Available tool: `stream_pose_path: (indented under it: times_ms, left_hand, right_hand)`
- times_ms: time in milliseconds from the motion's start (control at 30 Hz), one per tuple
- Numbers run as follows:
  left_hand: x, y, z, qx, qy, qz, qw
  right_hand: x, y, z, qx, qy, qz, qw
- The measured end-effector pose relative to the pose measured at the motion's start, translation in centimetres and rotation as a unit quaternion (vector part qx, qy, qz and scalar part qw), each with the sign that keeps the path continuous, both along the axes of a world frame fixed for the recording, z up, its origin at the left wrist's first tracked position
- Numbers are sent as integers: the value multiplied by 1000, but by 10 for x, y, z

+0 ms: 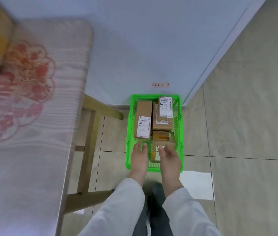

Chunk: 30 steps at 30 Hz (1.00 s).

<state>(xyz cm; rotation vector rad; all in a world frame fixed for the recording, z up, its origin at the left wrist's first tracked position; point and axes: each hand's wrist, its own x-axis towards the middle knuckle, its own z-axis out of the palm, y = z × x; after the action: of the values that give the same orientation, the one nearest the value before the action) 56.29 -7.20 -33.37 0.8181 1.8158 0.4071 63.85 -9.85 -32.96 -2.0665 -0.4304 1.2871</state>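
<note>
— Where are our hands?
— Our left hand point(139, 158) and right hand point(170, 157) hover spread, fingers loose, holding nothing, over the near end of the green basket point(128, 147).
— And the small box point(155, 154)?
— Between them, in the basket on the tiled floor point(237, 133); beyond lies the long box point(143, 123).

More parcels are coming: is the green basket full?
Nearly full: cardboard parcels cover most of the green basket; bare mesh shows by the left hand.
</note>
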Motion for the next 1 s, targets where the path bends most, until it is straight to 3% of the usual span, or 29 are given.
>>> stream_pose_path:
  times_ms: [200, 400, 833, 1000]
  left_hand:
    - [-23, -30, 112, 16, -54, 27, 998]
    - [-59, -55, 175, 56, -99, 65, 991]
    - [-138, -102, 242, 134, -134, 146, 971]
    - [-188, -96, 264, 154, -140, 143, 968]
  right_hand:
    - [-27, -24, 108, 38, -8, -9, 999]
    - [-59, -36, 180, 96, 6, -17, 995]
    - [-134, -84, 241, 167, 85, 0, 982]
    - [-183, -76, 265, 188, 77, 20, 979]
